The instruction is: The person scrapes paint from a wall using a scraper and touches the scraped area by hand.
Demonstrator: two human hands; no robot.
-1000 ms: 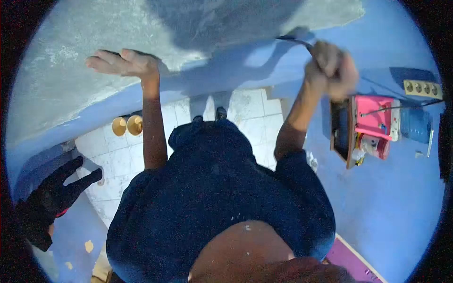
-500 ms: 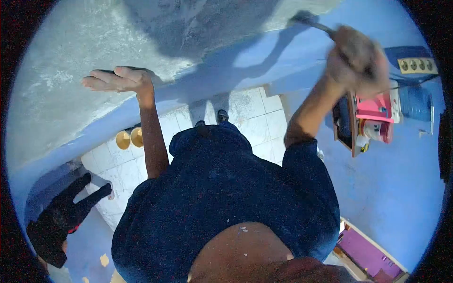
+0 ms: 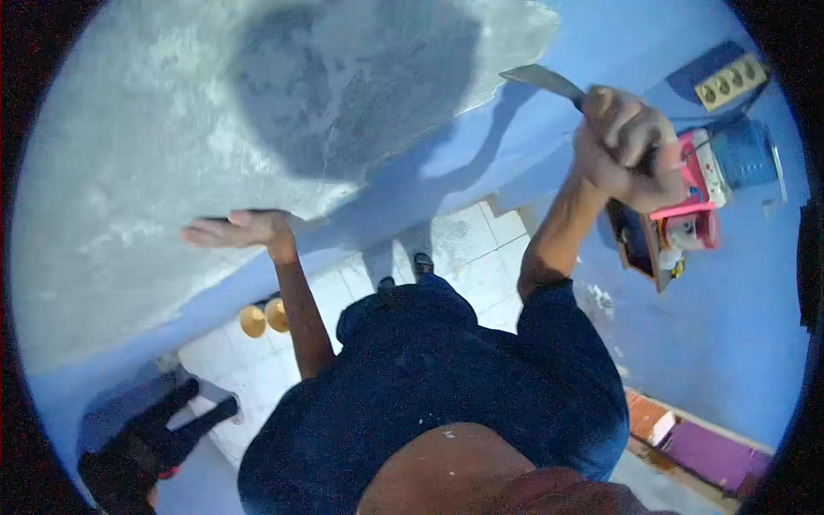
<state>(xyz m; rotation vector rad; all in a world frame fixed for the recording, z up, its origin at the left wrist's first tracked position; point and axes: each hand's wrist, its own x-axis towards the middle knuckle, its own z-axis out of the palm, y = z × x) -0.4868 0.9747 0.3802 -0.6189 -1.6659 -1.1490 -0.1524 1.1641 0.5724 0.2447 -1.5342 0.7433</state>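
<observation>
My right hand [image 3: 628,150] is wrapped round the handle of a scraper [image 3: 545,81], whose thin metal blade points left towards the wall. The handle is mostly hidden in the fist. Grey, patchy plaster [image 3: 154,129] covers much of the wall, meeting blue paint [image 3: 515,129] along a ragged edge. To the left, my left hand [image 3: 240,230] is open, fingers stretched out at the grey surface; whether it touches the wall I cannot tell. My head's shadow falls on the plaster.
Two yellowish round containers [image 3: 252,321] stand on the white tiled floor [image 3: 463,245]. A person in dark clothes [image 3: 146,446] is at lower left. On the right are a power strip [image 3: 730,82], a small wooden shelf [image 3: 639,249] with pink items, and a blue clear container [image 3: 745,154].
The view has shifted, so the wall and floor sit differently. My right hand and the scraper have moved slightly down and left in view; my left hand appears lower and further right, still open.
</observation>
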